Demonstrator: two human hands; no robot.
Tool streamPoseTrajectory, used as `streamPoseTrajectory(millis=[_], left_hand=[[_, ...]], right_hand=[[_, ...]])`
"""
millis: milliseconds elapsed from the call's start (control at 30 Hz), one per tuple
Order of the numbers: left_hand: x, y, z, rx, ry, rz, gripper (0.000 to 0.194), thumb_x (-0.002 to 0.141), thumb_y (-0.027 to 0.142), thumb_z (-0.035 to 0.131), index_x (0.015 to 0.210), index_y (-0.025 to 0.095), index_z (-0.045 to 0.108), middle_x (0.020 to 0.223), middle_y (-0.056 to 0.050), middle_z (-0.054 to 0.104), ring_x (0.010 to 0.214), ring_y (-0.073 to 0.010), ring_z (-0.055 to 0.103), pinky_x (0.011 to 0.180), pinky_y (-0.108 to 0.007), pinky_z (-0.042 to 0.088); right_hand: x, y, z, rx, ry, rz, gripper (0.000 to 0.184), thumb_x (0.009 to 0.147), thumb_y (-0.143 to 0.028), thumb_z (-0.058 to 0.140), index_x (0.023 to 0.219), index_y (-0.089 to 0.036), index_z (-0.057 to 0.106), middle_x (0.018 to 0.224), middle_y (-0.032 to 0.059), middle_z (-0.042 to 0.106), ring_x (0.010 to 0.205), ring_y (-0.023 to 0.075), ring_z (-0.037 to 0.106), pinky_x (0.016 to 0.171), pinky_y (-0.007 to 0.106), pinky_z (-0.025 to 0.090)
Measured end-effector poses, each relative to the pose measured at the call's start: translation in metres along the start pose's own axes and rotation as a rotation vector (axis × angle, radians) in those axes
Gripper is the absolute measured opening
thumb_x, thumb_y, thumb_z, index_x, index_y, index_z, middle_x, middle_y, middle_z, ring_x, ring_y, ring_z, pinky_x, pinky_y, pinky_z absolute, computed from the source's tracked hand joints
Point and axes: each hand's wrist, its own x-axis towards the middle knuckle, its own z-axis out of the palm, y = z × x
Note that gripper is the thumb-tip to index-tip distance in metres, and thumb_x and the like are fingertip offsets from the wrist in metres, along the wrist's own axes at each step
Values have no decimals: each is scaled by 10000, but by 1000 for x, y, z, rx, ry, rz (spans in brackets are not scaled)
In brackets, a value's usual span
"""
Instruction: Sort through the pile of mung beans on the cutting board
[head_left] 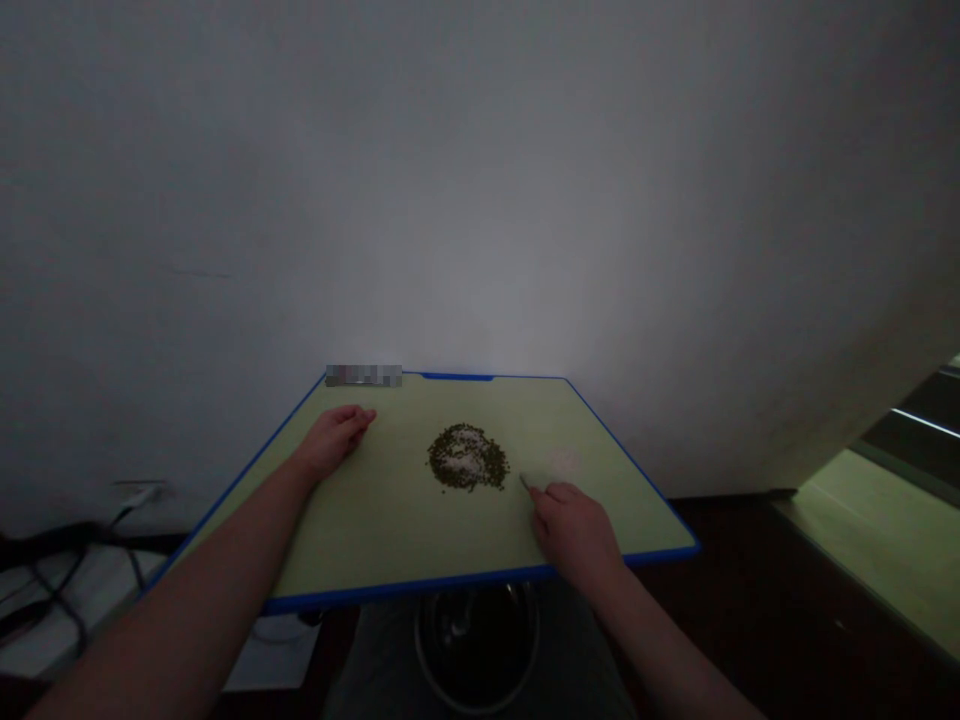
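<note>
A loose heap of small dark green beans (491,457), with white grains (461,466) among and on top of them, lies mid-board. My right hand (576,525) is closed around a slim grey tool (524,481). Only the tool's tip shows, pointing at the heap's right edge and just apart from it; its kind is unclear. Behind that hand, a faint patch of pale grains (564,459) is spread on the board. To the heap's left, my left hand (336,438) rests on the board with its fingers curled in, and nothing shows in it.
The pale yellow board (375,540) has a blue rim and stands against a grey wall (480,200). A round metal bowl (478,650) sits below its front edge, at my lap. Black cables (75,560) lie at the lower left. A blurred strip (364,376) marks the far left corner.
</note>
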Motion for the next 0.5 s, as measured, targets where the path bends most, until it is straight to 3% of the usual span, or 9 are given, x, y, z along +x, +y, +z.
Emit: streamPoseTrajectory(millis=[200,367,500], left_hand=[[-2,2,1,0,-4,3,302,656,405,562,547,175,399,442,69,336,358,-50,287,357,-208,180],[0,0,0,14,0,-11,283,649,406,558,564,177,415,444,71,349,360,-51,296,357,-208,182],[1,-3,-1,14,7,4,293,653,410,553,552,177,407,436,72,333,349,-49,284,355,-209,170]], right_hand=[[11,-8,1,29,-38,-21,261,765,-166,453,985,-190,590,803,63,604,795,175,515,659,254,363],[24,11,5,6,-49,84,248,787,-179,408,923,-178,615,775,65,602,746,169,527,639,254,368],[18,26,5,26,19,135,242,789,-195,411,898,-178,626,768,65,602,734,159,525,645,249,371]])
